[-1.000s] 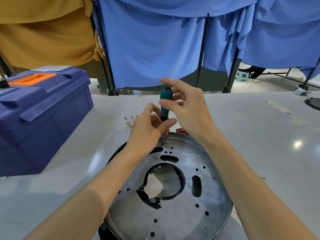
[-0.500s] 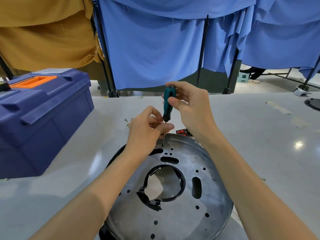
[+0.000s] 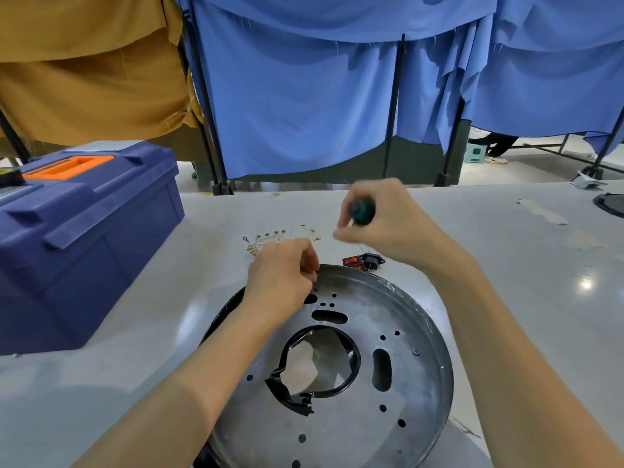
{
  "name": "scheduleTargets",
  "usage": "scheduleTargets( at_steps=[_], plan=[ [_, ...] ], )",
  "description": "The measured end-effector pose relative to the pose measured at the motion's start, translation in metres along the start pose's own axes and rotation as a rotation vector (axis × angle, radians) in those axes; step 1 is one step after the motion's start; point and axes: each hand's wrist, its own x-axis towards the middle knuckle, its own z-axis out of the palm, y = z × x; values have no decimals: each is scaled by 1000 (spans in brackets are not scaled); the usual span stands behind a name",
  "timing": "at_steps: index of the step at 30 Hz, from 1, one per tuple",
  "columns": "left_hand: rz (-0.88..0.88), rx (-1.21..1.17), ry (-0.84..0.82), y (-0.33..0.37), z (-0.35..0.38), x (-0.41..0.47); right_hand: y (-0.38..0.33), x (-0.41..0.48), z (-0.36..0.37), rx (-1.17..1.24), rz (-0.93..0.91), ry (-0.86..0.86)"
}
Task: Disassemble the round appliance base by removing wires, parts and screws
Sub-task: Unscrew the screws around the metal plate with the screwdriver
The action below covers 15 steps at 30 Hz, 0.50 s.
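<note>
The round appliance base (image 3: 341, 423) lies flat on the pale tabletop (image 3: 513, 285), close in front of the person. It is a grey metal plate dotted with holes and slots, with a black ring (image 3: 354, 363) set in its central opening.

The left hand (image 3: 282, 276) rests at the far edge of the plate. Its fingers are curled and the tips pinched together over a small dark piece, probably a screw (image 3: 316, 288), though it is too tiny to be sure.

The right hand (image 3: 391, 228) is raised above the tabletop beyond the base. It is closed round the teal handle of a screwdriver (image 3: 362, 211), and the butt of the handle faces the camera. The hand is blurred and the shaft is not clear.

Behind the left hand lies a loose bundle of pale wires (image 3: 280, 236) with small metal terminals. Just beyond the far rim of the base sit red rocker switches (image 3: 351, 261) and a black socket (image 3: 371, 259) — all apart from the plate.

A blue toolbox (image 3: 84, 244) with an orange handle stands on the left of the tabletop. Blue curtains (image 3: 297, 96) and a mustard cloth (image 3: 84, 69) hang behind.
</note>
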Motion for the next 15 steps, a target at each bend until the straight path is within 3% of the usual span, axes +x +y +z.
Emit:
scheduleTargets(
  at_steps=[5,15],
  plan=[
    [-48,67,-103,6,-4,0,10,-2,17,-337,163,-464],
    [-57,114,-204,10,-9,0,16,0,24,-375,239,-501]
  ],
)
